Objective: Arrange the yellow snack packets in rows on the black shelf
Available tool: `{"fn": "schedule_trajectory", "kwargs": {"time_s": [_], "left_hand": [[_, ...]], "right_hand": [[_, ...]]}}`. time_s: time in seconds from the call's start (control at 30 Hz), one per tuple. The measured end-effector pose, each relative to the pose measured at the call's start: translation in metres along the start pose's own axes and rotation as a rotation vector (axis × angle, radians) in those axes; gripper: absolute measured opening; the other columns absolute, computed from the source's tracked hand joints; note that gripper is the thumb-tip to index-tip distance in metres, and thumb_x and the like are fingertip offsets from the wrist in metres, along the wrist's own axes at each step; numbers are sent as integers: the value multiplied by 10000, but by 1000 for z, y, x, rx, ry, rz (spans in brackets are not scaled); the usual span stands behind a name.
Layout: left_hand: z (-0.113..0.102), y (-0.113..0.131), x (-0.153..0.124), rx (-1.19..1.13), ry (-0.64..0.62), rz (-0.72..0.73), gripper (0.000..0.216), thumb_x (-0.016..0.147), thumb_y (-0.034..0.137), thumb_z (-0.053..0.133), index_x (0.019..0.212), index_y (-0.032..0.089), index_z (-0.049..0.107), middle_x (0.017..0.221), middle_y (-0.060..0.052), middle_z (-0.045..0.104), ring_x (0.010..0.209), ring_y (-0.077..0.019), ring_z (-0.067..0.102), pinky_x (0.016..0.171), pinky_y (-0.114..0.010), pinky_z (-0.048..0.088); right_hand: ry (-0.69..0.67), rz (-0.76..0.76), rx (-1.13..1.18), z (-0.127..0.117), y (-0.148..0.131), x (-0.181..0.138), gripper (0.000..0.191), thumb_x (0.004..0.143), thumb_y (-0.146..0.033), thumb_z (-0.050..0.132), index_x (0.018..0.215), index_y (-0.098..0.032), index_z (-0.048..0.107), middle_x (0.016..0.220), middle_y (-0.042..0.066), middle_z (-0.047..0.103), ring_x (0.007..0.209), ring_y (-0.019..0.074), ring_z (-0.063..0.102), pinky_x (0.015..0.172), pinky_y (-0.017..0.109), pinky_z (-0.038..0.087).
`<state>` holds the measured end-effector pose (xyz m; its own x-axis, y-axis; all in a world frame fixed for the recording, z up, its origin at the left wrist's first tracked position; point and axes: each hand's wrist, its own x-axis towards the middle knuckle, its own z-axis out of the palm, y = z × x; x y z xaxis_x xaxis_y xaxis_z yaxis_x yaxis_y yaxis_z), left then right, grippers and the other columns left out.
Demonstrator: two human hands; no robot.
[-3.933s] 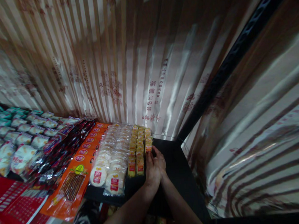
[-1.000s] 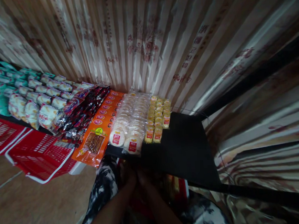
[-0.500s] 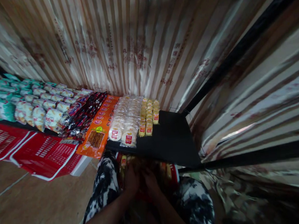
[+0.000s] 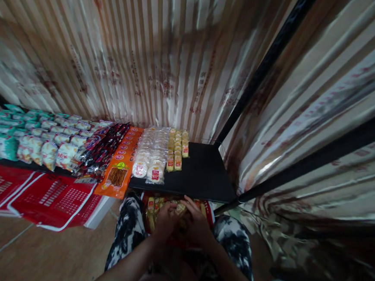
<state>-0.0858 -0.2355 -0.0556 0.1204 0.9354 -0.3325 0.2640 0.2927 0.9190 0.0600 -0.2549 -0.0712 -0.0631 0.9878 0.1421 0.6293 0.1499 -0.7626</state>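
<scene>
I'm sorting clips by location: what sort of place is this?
Probably a small shop or stockroom: wrapped snacks are lined up by kind on a black shelf, with red containers below its front edge.

Printed labels present; no wording legible at this blur.
Orange packet (image 4: 118, 167), near end: round yellow badge (image 4: 120, 165); row of oval logos running toward far end, lettering unresolved. White round packs (image 4: 155, 167), right of it: red labels, pale characters, unread. Yellow packs (image 4: 177, 152), farther right: small red labels, unread. Curtain (image 4: 163, 38), far side: columns of dark characters, unread.
</scene>
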Motion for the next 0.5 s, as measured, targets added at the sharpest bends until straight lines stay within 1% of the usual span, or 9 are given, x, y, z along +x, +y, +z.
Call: {"fn": "schedule_trajectory", "kwargs": {"time_s": [0.1, 0.17, 0.23, 0.3, 0.33, 0.4, 0.47, 0.5], "left_hand": [[-7, 10, 3, -172, -134, -57, 244, 671, 189, 552, 904, 134, 598, 822, -29, 662, 762, -143, 598, 703, -229, 461], [-13, 19, 6, -200, -175, -70, 211, 668, 190, 528, 851, 136, 619, 812, -20, 660, 749, -134, 588, 651, -206, 447], [-19, 29, 8, -204, -205, -86, 206, 696, 267, 515, 819, 151, 635, 808, -17, 656, 728, -133, 577, 566, -191, 418], [-22, 38, 11, -259, -213, -100, 282, 714, 394, 509, 805, 157, 632, 787, -19, 641, 696, -129, 565, 506, -182, 387], [-22, 43, 12, -308, -214, -104, 338, 704, 457, 514, 800, 152, 623, 767, -21, 629, 676, -124, 558, 497, -181, 382], [-21, 51, 15, -402, -223, -116, 429, 655, 542, 541, 788, 138, 601, 721, -17, 602, 632, -112, 545, 501, -183, 388], [-19, 57, 17, -446, -249, -117, 451, 624, 551, 566, 784, 130, 589, 690, -7, 585, 600, -100, 531, 510, -186, 392], [-18, 59, 19, -439, -261, -105, 433, 623, 527, 578, 791, 128, 589, 680, -2, 581, 594, -96, 526, 516, -184, 391]], "right_hand": [[-55, 19, 0, -18, -1, 5, 439, 713, -146, 465, 1127, -216, 595, 1242, 67, 557, 1151, 212, 496, 985, 397, 374], [-92, 56, 25, -27, 0, 7, 393, 710, -202, 526, 1091, -228, 620, 1143, 61, 624, 1036, 214, 571, 918, 369, 432], [-105, 123, 61, -33, 1, 7, 350, 706, -282, 576, 1047, -243, 641, 1037, 46, 671, 853, 198, 629, 796, 331, 492], [-90, 193, 136, -36, 1, 7, 348, 707, -351, 594, 1036, -250, 641, 926, 26, 699, 708, 173, 634, 686, 296, 512], [-81, 217, 194, -36, 0, 8, 356, 716, -373, 587, 1047, -249, 631, 883, 17, 704, 678, 165, 633, 657, 283, 513], [-73, 239, 334, -35, -2, 9, 369, 742, -401, 559, 1068, -236, 605, 865, 16, 703, 702, 165, 642, 646, 271, 513], [-65, 248, 441, -33, -3, 11, 370, 759, -422, 537, 1064, -218, 587, 893, 29, 699, 745, 174, 649, 665, 276, 516], [-60, 252, 475, -31, -4, 12, 367, 763, -434, 533, 1049, -210, 583, 904, 37, 697, 764, 180, 650, 679, 283, 516]]}}
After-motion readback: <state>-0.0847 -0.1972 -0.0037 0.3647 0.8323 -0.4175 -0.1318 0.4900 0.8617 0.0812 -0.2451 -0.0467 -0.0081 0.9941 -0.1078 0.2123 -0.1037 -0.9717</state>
